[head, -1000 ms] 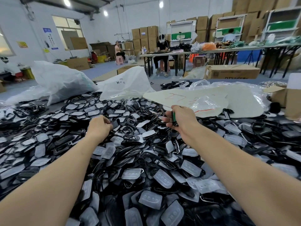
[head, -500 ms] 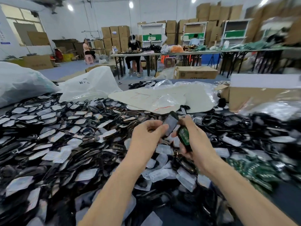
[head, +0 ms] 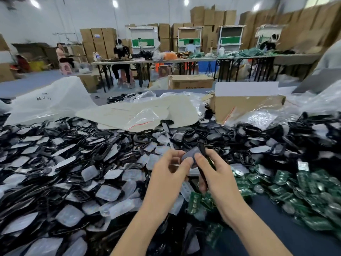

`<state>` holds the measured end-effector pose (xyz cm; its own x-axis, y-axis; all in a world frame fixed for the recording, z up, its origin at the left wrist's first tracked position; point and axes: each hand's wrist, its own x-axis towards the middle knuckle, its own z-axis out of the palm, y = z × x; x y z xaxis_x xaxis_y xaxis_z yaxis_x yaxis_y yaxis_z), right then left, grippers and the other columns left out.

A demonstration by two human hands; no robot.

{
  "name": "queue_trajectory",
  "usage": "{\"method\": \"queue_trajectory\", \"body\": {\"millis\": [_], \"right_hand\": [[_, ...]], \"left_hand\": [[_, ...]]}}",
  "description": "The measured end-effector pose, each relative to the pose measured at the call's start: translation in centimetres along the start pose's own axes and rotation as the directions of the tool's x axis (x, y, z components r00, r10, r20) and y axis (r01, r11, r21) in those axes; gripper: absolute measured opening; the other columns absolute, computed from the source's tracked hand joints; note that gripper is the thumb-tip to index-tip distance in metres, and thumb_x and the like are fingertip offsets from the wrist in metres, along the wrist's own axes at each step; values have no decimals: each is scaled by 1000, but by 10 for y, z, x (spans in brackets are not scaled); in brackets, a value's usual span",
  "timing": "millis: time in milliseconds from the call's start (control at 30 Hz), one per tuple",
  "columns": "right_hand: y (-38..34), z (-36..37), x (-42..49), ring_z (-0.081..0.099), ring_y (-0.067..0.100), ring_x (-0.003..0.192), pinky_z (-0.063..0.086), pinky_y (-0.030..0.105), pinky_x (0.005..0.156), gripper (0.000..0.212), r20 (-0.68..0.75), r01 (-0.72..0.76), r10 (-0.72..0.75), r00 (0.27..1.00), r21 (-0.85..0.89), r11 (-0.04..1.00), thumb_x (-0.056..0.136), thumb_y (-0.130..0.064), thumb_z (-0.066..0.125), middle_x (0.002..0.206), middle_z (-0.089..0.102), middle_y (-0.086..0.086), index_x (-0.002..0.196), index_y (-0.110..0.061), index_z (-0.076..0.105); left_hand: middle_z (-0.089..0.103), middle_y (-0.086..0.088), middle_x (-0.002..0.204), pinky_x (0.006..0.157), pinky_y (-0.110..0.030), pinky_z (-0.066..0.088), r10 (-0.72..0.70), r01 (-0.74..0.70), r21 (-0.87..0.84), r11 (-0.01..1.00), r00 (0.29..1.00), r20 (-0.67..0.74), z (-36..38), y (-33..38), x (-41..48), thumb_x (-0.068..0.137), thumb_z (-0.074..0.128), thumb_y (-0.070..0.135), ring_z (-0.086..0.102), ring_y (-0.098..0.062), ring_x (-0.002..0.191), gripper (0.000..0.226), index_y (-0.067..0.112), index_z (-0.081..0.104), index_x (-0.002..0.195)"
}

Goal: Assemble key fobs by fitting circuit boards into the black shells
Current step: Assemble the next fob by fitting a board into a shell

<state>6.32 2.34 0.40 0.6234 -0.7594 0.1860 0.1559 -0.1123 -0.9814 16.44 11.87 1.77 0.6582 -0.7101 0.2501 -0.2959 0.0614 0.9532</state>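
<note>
White plastic sack (head: 46,102), crinkled, slumped at far left.

Below it, a heap of black shells (head: 60,182): glossy, thin-rimmed, rounded frames. Mixed through are frosted button pads (head: 108,193), translucent, dimpled, soft-looking. Both are too many to count. The heap covers most of the table (head: 273,226), which is dark blue where bare.

Behind the heap, centre: one flat cream sheet (head: 118,111), with one clear zip bag (head: 145,117), red seal line, lying on it.

Left grip (head: 169,170): bare forearm reaching forward, palm turned inward. Thumb and forefinger pinch one grey pad (head: 191,154), matte, with rounded corners.

Right grip (head: 215,174): thumb tip pressed on that same pad. Fingers are curled round one held shell (head: 202,149), black, thin, seen edge-on, roughly upright and touching the pad. Both grips are raised above where the heap meets the boards.

Right: green circuit boards (head: 304,191), small, flat, with silvery round spots, in a loose pile, uncountable. A few lie just below the grips.

Behind them, one open cardboard box (head: 247,106) with a white flap, crumpled clear film beside it.
</note>
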Motion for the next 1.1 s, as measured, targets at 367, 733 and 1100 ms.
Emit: {"method": "queue_trajectory", "body": {"millis": [367,733,1100], "right_hand": [[9,-2,1,46,15,44,40,23,41,13,60,12,-16,998,70,997,99,-42,61,58,57,-2,101,-32,68],[7,0,0,42,15,42,39,25,40,19,32,2,-5,999,88,996,103,-31,55,61,56,2,96,-30,72],[2,4,-6,46,12,41,41,23,40,13,52,56,-56,997,16,998,100,-36,58,68,68,-8,101,-38,71]], "left_hand": [[60,-8,60,49,-21,44,32,-17,-204,979,997,71,10,-10,-5,100,58,16,52,-14,50,17,25,62,86],[51,4,56,51,-27,39,68,-70,-178,981,998,-15,11,-8,-9,102,55,25,45,-14,53,18,32,71,96],[43,6,50,50,-33,41,-64,34,-289,957,994,-93,11,-7,-7,95,63,31,39,-12,46,13,32,76,95]]}}
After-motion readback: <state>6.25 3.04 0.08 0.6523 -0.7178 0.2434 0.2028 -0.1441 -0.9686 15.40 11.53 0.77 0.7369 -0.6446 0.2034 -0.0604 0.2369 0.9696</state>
